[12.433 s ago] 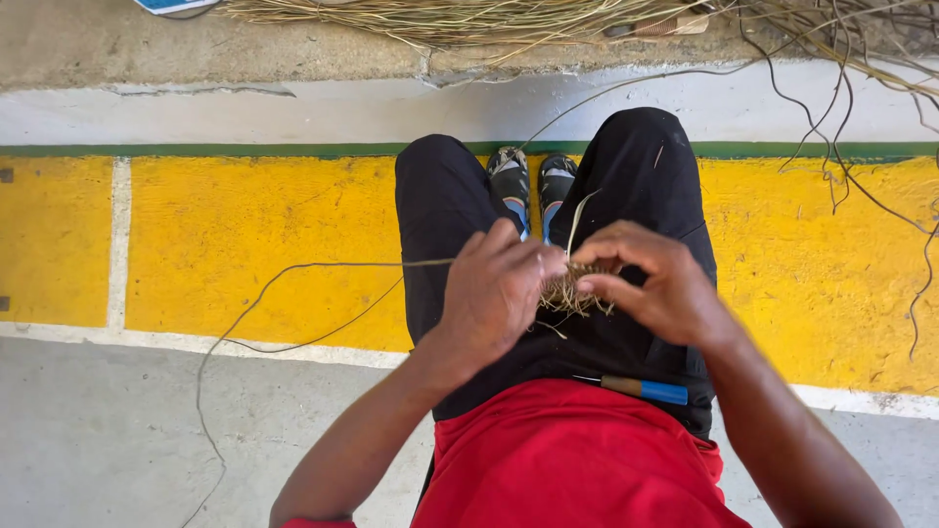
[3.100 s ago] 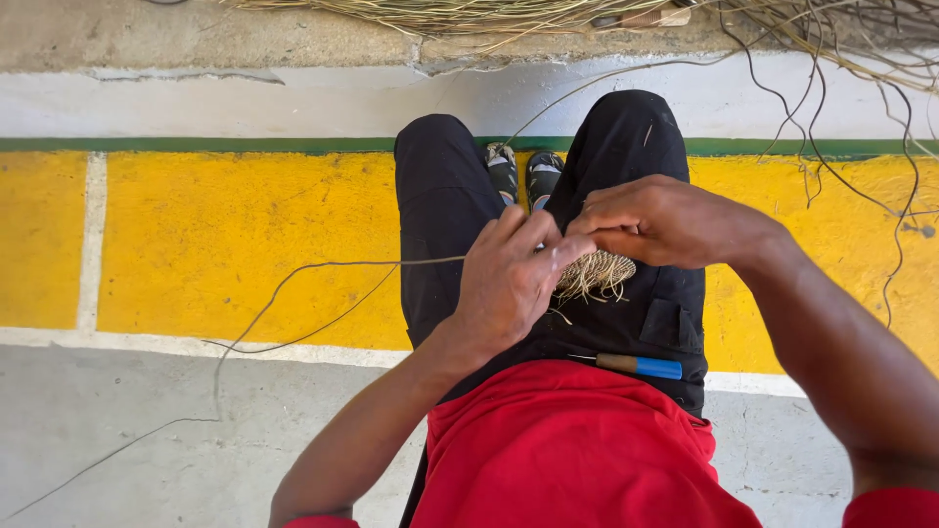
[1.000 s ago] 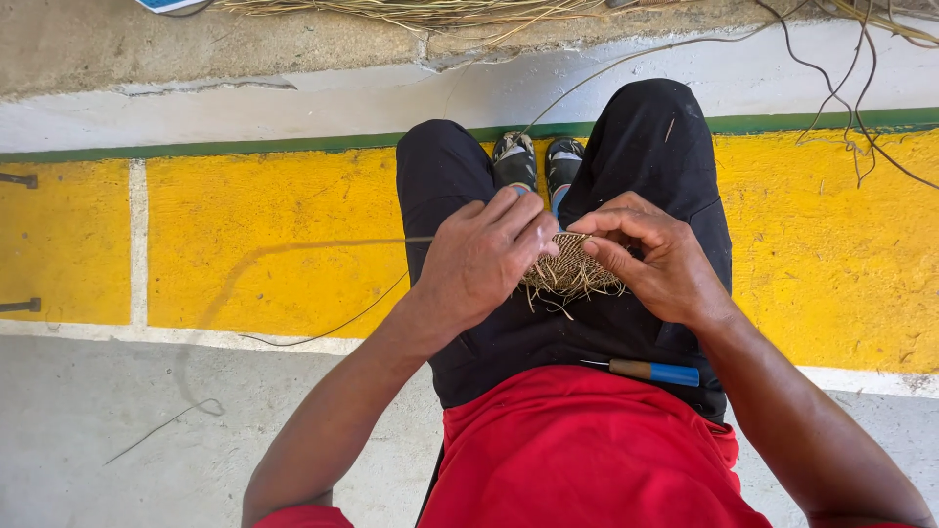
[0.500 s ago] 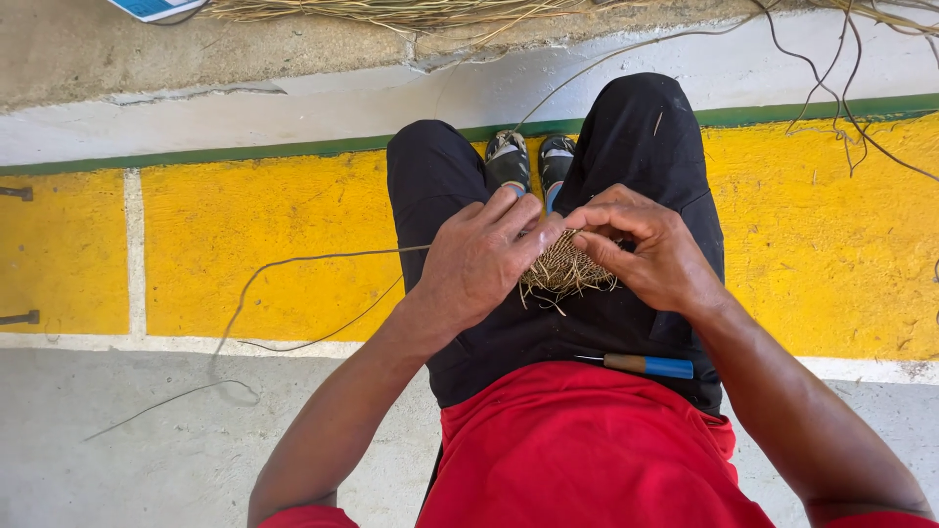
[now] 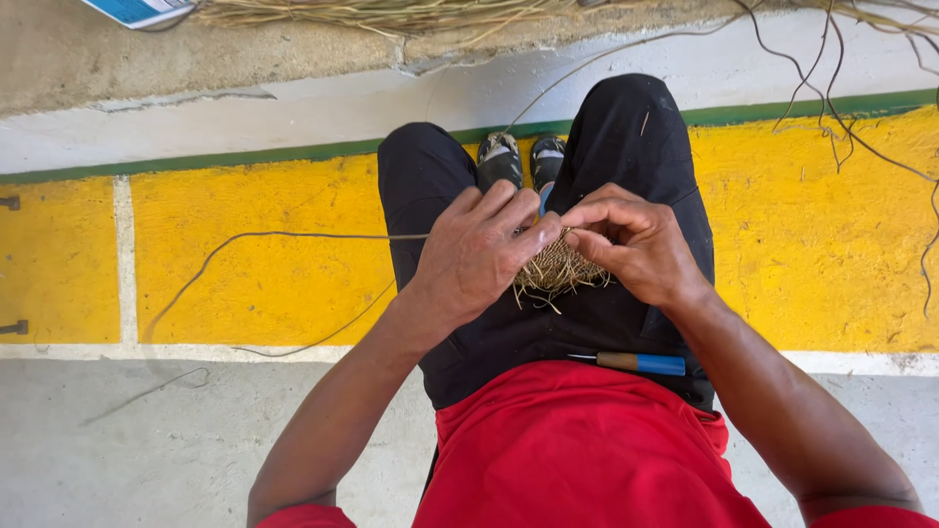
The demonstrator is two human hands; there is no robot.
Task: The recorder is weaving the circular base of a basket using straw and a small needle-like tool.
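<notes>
Head view: left hand (image 5: 479, 256) and right hand (image 5: 634, 242) meet over lap, both pinching small woven straw piece (image 5: 559, 269).

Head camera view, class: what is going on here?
A seated person holds a small woven straw piece over their lap with both hands: left hand and right hand pinch its top edge. A long fibre strand trails off to the left. A blue-handled tool rests on the lap.

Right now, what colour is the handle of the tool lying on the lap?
The tool handle is blue with a tan section, clearest in the head view.
</notes>
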